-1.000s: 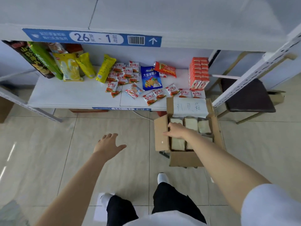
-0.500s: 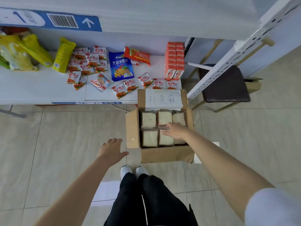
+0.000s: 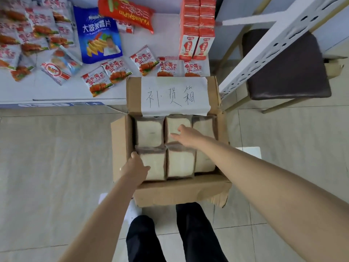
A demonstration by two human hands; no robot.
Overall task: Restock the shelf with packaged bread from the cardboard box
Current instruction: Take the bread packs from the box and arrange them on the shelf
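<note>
An open cardboard box (image 3: pixel 181 193) stands on the floor below me, with a paper label on its far flap. Several clear-wrapped bread packs fill it in two rows. My left hand (image 3: pixel 135 167) reaches into the box's near left corner and touches the near left pack (image 3: pixel 154 165); its fingertips are hidden behind the hand. My right hand (image 3: pixel 188 136) lies with straight fingers on the far middle pack (image 3: pixel 174 124). The white shelf (image 3: pixel 62 91) sits beyond the box.
Snack packets (image 3: pixel 146 62), a blue chip bag (image 3: pixel 98 36) and stacked red cartons (image 3: pixel 197 29) cover the shelf. A perforated white shelf upright (image 3: pixel 264 52) slants at the right, with a dark-cushioned stool (image 3: pixel 289 72) behind it. My legs (image 3: pixel 170 239) stand close to the box.
The view has dropped closer to the box. My left hand moved from above the floor into the box's near left corner. My right hand shifted from the near row to the far middle pack.
</note>
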